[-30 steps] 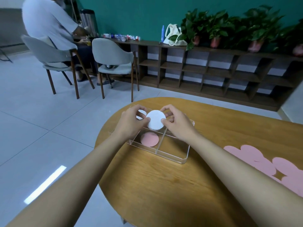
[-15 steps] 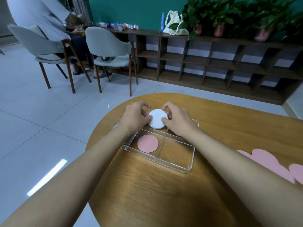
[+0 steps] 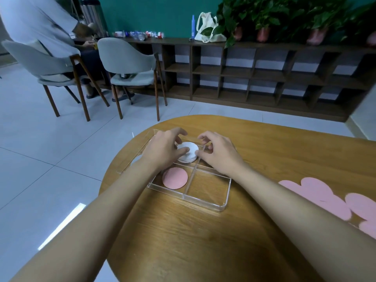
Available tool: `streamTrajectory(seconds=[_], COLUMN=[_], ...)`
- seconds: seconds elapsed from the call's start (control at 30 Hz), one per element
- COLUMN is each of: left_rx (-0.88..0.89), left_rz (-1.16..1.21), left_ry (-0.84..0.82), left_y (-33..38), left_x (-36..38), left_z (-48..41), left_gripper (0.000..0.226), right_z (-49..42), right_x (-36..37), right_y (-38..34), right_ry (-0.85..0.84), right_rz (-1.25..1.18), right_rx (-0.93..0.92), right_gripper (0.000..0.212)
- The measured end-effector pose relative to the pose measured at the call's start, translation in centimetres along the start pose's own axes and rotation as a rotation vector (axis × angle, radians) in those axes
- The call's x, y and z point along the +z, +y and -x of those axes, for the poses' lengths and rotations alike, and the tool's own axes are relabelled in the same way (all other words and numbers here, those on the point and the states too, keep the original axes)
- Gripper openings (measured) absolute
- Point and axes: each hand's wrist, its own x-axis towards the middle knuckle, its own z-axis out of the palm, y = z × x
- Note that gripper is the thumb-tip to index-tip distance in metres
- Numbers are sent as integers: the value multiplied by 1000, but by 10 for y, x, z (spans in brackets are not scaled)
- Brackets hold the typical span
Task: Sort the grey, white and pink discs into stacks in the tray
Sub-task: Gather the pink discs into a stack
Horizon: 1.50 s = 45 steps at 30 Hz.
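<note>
The white stack [image 3: 188, 152] is now lying flat in the tray [image 3: 221, 208], in the compartment at 11 o'clock. A second ago both hands were holding it up, tilted, above that same spot. So the whites are being seated, and this looks like the squaring-up that closes their step.

The left hand [image 3: 162, 151] is cupping the stack from 9 o'clock, thumb lying across its top and fingers arching over its far edge. The right hand [image 3: 219, 153] is touching the stack's 3 o'clock edge with the thumb tip only, its other fingers hanging loosely curled above the divider and clasping nothing.

A single pink disc [image 3: 175, 178] is sitting in the compartment at 7 o'clock. The two right-hand compartments are showing only bare wood through the clear floor. More pink discs [image 3: 317, 196] are lying overlapped on the table [image 3: 203, 241] at 3 o'clock from the tray, well apart from it, so pink is probably next.
</note>
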Motion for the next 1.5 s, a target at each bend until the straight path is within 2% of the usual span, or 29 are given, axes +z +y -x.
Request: streamTrajectory(seconds=[0.27,0.57,0.8,1.03,1.13,1.27,1.5], left_rx=[194,323,318,332,327,322,598], left_rz=[72,113,175,134,131,211,70], left_ry=[-166,-201,-237,-271,-227,-127,-25], left_y=[75,157,201,219,218,209,206], left_x=[5,51,122,150,164,177,173], left_z=[17,31,59,66,67,67,69], left_gripper=[38,44,47,57,56,42,18], right_z=[65,150,208,237,242,242,237], right_x=[-57,-135,-175,-176,-170,-168,-157], right_y=[16,66,109,138,143,146,148], right_ry=[30,126,173,171,194,215,280], right_rz=[-51,3,11,83,61,52,41], right_rx=[-12,99,118,85,56,35,6], right_gripper=[40,42,43,40,41,42,54])
